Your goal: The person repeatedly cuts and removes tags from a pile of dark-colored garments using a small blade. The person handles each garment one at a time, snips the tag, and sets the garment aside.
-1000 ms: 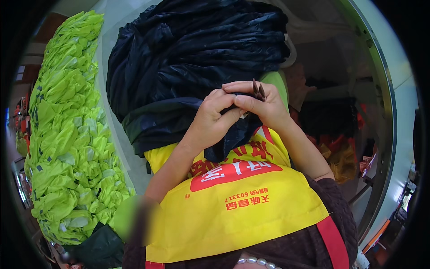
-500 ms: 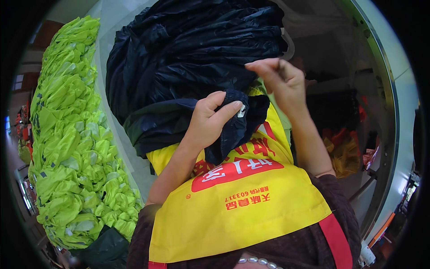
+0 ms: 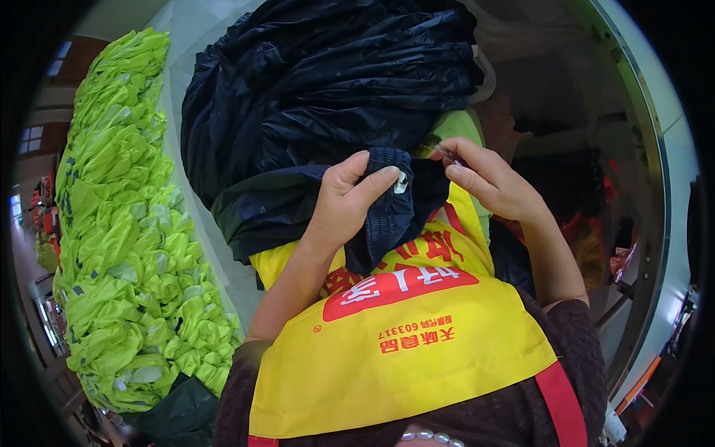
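Note:
My left hand (image 3: 348, 195) is closed on a dark navy garment (image 3: 391, 212), pinching its gathered elastic edge. A small white label (image 3: 401, 182) shows on that edge beside my thumb. To the right of the held edge is my right hand (image 3: 488, 177), fingers drawn together at about the same height. Something small, slim and dark shows at its fingertips, too little of it to name. The held cloth hangs over a yellow apron (image 3: 402, 357) with red straps. Beyond it lies a large heap of shiny dark navy garments (image 3: 328, 82).
A long stack of bright yellow-green garments (image 3: 126, 246) runs along the left, with a dark green cloth (image 3: 179, 413) at its near end. Pale green cloth (image 3: 460, 128) shows behind my right hand. A metal-edged frame (image 3: 648, 149) curves down the right side.
My right hand has come down from above the garment's edge to beside it, and its fingers have closed in toward the cloth. My left hand keeps its hold on the elastic edge.

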Demonstrator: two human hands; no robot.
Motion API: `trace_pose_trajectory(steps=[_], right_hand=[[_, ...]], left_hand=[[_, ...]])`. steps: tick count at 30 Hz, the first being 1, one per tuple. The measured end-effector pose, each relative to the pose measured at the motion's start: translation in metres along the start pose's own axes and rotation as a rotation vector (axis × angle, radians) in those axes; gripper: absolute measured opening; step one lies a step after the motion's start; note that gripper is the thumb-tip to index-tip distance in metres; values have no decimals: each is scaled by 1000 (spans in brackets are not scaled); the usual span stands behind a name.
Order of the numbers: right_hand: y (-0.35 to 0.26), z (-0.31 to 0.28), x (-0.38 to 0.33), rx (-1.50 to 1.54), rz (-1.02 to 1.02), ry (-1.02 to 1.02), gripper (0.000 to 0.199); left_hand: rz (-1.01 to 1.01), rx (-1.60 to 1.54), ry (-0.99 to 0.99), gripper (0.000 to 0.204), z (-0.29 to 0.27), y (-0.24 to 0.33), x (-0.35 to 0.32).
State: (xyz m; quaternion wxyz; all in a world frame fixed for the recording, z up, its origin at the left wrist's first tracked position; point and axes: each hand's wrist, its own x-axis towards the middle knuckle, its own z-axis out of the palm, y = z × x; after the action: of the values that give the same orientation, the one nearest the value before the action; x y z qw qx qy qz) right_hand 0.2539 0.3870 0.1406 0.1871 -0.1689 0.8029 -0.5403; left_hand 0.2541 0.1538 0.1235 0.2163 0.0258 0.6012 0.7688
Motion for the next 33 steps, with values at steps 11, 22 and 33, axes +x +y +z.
trace_pose_trajectory(steps=[11, 22, 33], right_hand=[[2, -4, 8, -98, -86, -105, 32], [-2, 1, 18, -161, -214, -119, 31], [10, -1, 14, 108, -1, 31, 31]], left_hand=[[0, -12, -52, 16, -4, -3, 0], [39, 186, -145, 20, -5, -7, 2], [48, 217, -172, 17, -10, -16, 2]])
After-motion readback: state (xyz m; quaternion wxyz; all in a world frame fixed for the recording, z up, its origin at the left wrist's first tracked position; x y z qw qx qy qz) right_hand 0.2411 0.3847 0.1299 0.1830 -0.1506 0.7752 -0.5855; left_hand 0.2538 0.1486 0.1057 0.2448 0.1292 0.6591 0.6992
